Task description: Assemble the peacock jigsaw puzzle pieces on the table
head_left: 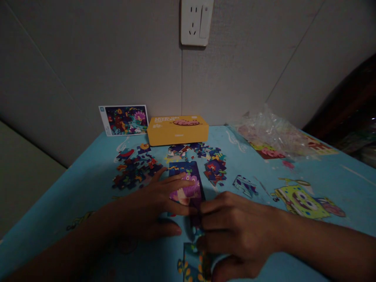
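Observation:
My left hand [149,205] lies with its fingers spread over a joined puzzle section [185,192] with a purple and pink picture. Close on its right, my right hand [239,229] has its fingers bent and closed on a dark puzzle piece at the section's right edge; the fingers cover most of that piece. Below them lies a teal puzzle section [190,264] with yellow leaves, partly hidden by my right hand. Loose puzzle pieces [133,172] are heaped beyond my left hand, and another group of puzzle pieces [216,166] curves around the joined section's far end.
A yellow puzzle box [178,133] stands against the wall beside a propped picture card [126,120]. Clear plastic wrapping [270,131] lies over colourful sheets at the back right. The blue tablecloth [88,164] carries printed cartoon figures. A wall socket [196,23] is above.

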The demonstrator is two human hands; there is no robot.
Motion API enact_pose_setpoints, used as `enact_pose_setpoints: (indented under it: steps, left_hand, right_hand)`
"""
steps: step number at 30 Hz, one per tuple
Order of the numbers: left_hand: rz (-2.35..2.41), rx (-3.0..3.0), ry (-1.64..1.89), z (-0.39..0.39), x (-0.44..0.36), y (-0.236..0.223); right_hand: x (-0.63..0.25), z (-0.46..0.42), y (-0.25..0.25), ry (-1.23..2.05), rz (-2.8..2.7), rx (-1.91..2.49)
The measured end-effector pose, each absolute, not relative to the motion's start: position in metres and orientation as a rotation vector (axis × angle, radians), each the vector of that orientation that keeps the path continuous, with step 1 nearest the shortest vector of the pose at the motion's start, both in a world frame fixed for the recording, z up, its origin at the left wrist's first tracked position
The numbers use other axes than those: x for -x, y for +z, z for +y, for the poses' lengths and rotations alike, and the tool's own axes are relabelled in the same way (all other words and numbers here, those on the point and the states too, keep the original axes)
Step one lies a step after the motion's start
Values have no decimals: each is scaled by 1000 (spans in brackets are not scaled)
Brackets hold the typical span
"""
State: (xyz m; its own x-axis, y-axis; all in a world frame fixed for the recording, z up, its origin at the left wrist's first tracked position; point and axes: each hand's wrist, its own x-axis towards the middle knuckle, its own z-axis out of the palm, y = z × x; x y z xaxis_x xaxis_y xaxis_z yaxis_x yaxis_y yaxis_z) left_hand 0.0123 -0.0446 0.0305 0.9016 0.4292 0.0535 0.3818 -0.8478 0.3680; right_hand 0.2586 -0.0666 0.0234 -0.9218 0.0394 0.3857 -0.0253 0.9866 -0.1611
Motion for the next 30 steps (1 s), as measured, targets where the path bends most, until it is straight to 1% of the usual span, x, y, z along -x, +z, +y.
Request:
enact_pose_setpoints:
  steps: [8, 15, 26, 30]
  left_hand:
    - [630, -2683, 214, -43, -9, 25]
    - [619, -2684, 208, -43, -11, 28]
    - [583, -2675, 282, -42, -8, 23]
    - [601, -2689, 235, -42, -10, 25]
  right_hand:
    - [-263, -68, 14, 586, -2882, 184]
    - [-261, -71, 15, 570, -2855, 303]
    - [-266, -67, 23, 794, -2798, 214]
    - [-268, -66, 25, 830, -2814, 209]
